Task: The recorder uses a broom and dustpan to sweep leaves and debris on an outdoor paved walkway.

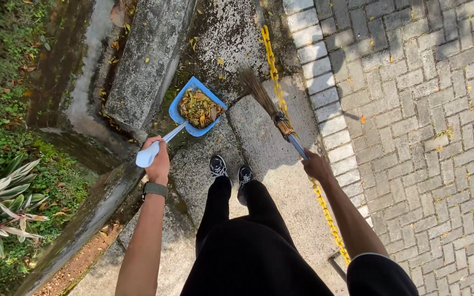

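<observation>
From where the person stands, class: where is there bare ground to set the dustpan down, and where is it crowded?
Bare: the brick paving right of the yellow chain, and the concrete slab between shoes and broom. Crowded: the leaf-strewn gutter and plants left of the dustpan.

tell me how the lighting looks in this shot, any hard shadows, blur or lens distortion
Head view: strong sun on the brick paving, with hard shadows falling across the concrete slab; the drain channel on the left sits in dimmer shade. Focus is sharp throughout, including the blue dustpan of leaves and the broom. Wide-angle stretch elongates the arms toward the left hand and right hand.
</observation>
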